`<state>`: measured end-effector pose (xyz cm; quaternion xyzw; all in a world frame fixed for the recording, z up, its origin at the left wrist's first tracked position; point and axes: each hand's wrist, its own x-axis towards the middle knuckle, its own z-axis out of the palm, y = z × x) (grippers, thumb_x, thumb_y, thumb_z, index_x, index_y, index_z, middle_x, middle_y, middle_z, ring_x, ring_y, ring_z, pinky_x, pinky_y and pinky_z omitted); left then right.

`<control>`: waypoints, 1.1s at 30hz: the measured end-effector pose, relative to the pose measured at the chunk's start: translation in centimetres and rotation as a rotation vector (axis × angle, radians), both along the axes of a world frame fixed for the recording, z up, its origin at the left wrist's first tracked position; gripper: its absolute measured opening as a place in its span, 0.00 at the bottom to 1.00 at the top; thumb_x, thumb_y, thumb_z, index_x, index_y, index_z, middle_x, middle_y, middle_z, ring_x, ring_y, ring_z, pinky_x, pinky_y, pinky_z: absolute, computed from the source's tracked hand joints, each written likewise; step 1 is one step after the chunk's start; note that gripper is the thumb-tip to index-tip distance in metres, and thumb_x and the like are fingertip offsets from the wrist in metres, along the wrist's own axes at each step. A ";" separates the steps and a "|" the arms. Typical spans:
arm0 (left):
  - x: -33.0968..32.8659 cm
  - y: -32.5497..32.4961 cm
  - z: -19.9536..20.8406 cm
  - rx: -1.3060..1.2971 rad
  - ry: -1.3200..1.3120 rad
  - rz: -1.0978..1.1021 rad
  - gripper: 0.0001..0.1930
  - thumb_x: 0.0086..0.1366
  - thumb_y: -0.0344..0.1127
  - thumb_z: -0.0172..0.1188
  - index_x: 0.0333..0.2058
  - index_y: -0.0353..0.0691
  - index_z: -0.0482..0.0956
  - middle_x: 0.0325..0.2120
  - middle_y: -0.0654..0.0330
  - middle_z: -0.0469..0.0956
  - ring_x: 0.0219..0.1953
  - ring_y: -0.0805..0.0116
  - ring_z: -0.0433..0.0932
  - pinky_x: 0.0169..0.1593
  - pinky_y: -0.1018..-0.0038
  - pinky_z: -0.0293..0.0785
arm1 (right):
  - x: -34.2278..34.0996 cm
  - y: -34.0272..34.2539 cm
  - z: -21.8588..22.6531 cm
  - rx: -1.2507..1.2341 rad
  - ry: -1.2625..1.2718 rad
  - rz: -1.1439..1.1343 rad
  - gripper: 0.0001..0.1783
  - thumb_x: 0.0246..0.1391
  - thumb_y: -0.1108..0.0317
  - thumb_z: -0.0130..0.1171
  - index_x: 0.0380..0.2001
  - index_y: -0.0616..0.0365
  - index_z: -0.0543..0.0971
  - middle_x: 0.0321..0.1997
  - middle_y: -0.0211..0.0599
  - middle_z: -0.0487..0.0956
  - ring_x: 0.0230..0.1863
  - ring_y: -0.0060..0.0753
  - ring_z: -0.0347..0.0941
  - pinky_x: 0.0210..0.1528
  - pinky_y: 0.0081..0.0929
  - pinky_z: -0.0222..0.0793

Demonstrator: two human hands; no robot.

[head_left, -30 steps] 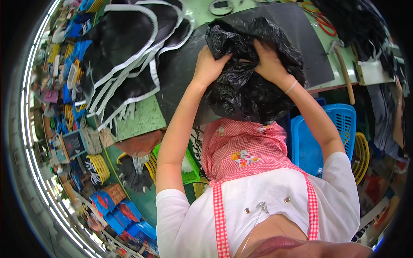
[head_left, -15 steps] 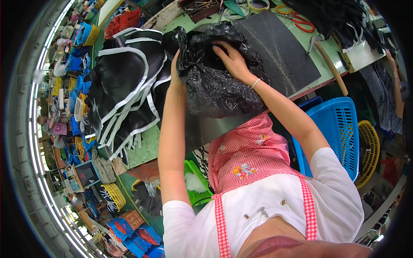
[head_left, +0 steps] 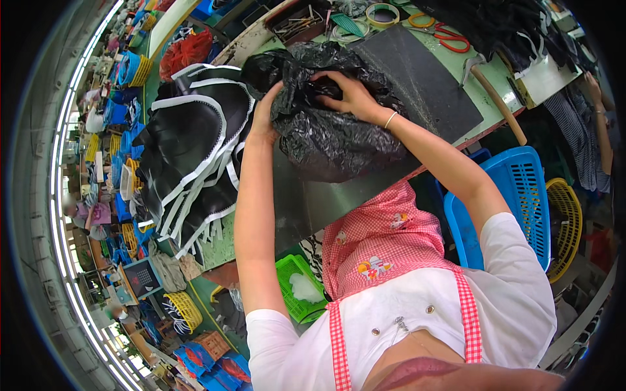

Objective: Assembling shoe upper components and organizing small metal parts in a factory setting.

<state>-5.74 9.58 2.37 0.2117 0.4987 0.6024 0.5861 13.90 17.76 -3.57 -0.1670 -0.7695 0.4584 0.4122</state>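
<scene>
Head view: one black plastic bag (head_left: 339, 137) gripped by two hands, left hand (head_left: 264, 117) and right hand (head_left: 352, 98), fingers closed.

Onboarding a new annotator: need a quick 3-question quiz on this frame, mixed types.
1. True or false: both hands are on the black plastic bag.
2. Which lies just to the person's left of the bag? A) the blue basket B) the stack of black pieces with white edging C) the red-handled scissors
3. Fill in: the right hand wears a thin ___ at the wrist.

Key: 1 true, the left hand grips its side, the right its top; 2 B; 3 bracelet.
</scene>
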 end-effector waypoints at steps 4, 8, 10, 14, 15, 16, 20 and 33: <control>-0.6 2.6 2.6 0.091 -0.014 0.067 0.18 0.66 0.43 0.53 0.47 0.36 0.78 0.41 0.58 0.82 0.41 0.63 0.81 0.46 0.68 0.77 | 0.5 2.3 1.3 0.033 -0.003 -0.060 0.26 0.51 0.69 0.64 0.54 0.55 0.71 0.57 0.38 0.75 0.58 0.38 0.71 0.61 0.30 0.64; 0.4 5.0 6.3 0.161 -0.050 -0.081 0.18 0.63 0.40 0.58 0.47 0.35 0.77 0.40 0.56 0.81 0.41 0.64 0.81 0.46 0.68 0.77 | 1.2 4.0 2.0 0.120 0.035 -0.140 0.27 0.52 0.68 0.64 0.55 0.56 0.70 0.58 0.38 0.74 0.59 0.35 0.71 0.61 0.30 0.63; 1.6 5.5 8.1 0.173 0.211 -0.132 0.18 0.60 0.37 0.63 0.47 0.34 0.77 0.40 0.57 0.81 0.40 0.65 0.81 0.45 0.70 0.77 | 1.0 4.4 2.1 0.085 0.095 -0.174 0.27 0.52 0.67 0.65 0.55 0.56 0.70 0.58 0.38 0.74 0.59 0.33 0.71 0.61 0.30 0.63; 2.3 6.4 7.2 0.142 0.478 -0.174 0.22 0.52 0.30 0.71 0.46 0.34 0.76 0.40 0.60 0.80 0.39 0.69 0.79 0.44 0.74 0.76 | -0.2 4.2 2.3 -0.109 0.157 -0.265 0.24 0.53 0.64 0.65 0.52 0.58 0.72 0.54 0.37 0.76 0.55 0.26 0.71 0.58 0.27 0.64; 2.6 6.4 6.7 0.131 0.460 -0.178 0.21 0.54 0.30 0.69 0.46 0.34 0.76 0.41 0.59 0.79 0.39 0.68 0.80 0.44 0.73 0.76 | -0.3 4.3 2.1 -0.114 0.157 -0.267 0.24 0.53 0.64 0.65 0.52 0.58 0.72 0.54 0.37 0.76 0.55 0.26 0.71 0.58 0.27 0.64; 2.4 6.2 6.4 0.126 0.460 -0.180 0.21 0.54 0.30 0.69 0.46 0.34 0.76 0.41 0.59 0.79 0.39 0.68 0.80 0.44 0.73 0.76 | -0.5 4.6 1.9 -0.129 0.128 -0.243 0.22 0.53 0.62 0.65 0.48 0.59 0.74 0.50 0.37 0.78 0.53 0.29 0.74 0.56 0.28 0.66; 0.8 5.2 5.7 0.085 0.351 -0.129 0.19 0.54 0.29 0.67 0.45 0.32 0.77 0.39 0.56 0.80 0.38 0.65 0.80 0.44 0.72 0.77 | 0.4 5.1 0.7 -0.226 0.165 -0.192 0.17 0.55 0.60 0.64 0.41 0.62 0.78 0.40 0.35 0.82 0.44 0.24 0.75 0.52 0.25 0.68; 0.4 4.7 7.1 -0.001 0.505 0.037 0.19 0.56 0.29 0.65 0.47 0.31 0.77 0.41 0.55 0.80 0.41 0.63 0.81 0.46 0.68 0.77 | -0.6 2.6 -0.6 0.595 -0.632 -0.177 0.26 0.47 0.69 0.60 0.53 0.40 0.76 0.61 0.43 0.67 0.66 0.45 0.58 0.69 0.56 0.47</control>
